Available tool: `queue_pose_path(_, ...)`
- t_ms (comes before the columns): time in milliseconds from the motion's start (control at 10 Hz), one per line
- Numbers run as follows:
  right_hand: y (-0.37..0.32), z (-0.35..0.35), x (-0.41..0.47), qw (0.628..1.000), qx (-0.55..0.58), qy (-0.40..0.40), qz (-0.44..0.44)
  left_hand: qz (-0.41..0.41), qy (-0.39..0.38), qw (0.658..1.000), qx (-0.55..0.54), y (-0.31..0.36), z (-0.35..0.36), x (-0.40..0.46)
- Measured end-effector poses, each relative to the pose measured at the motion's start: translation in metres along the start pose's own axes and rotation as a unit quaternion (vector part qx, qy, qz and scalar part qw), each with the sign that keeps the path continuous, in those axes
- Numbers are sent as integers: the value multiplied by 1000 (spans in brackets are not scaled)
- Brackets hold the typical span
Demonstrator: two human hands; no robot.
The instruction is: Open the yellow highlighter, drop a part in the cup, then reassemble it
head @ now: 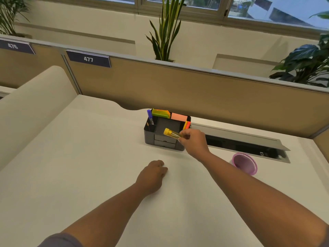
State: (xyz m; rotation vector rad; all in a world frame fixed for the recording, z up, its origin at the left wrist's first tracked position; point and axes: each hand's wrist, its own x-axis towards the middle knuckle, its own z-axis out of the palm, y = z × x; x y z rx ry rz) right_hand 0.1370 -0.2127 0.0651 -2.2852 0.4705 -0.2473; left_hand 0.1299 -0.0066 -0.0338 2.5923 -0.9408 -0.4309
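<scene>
My right hand point(195, 142) grips the yellow highlighter point(171, 133) by one end and holds it in the air just in front of the black desk organizer point(165, 139). The highlighter points up and to the left, its yellow end free. A purple cup point(245, 163) lies tipped on the white desk to the right of that hand, its mouth facing me. My left hand point(153, 174) rests palm down on the desk with its fingers curled, holding nothing, below and left of the highlighter.
The organizer holds a blue pen point(150, 116), orange and red markers point(187, 124) and coloured sticky notes point(178, 116). An open cable tray point(245, 143) runs along the desk behind the cup. A tan partition point(195, 90) borders the far edge, with plants beyond.
</scene>
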Motion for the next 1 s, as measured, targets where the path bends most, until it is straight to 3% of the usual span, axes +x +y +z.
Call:
queue_pose_path(400, 6, 36, 56, 993, -91, 1, -74, -5, 57, 998, 9, -18, 2, 42)
queue_pose_path(800, 12, 33, 44, 998, -56, 3, -42, -7, 61, 998, 18, -13, -1, 42)
queue_pose_path(1000, 23, 27, 19, 996, -57, 59, -41, 0, 51, 998, 26, -7, -8, 42)
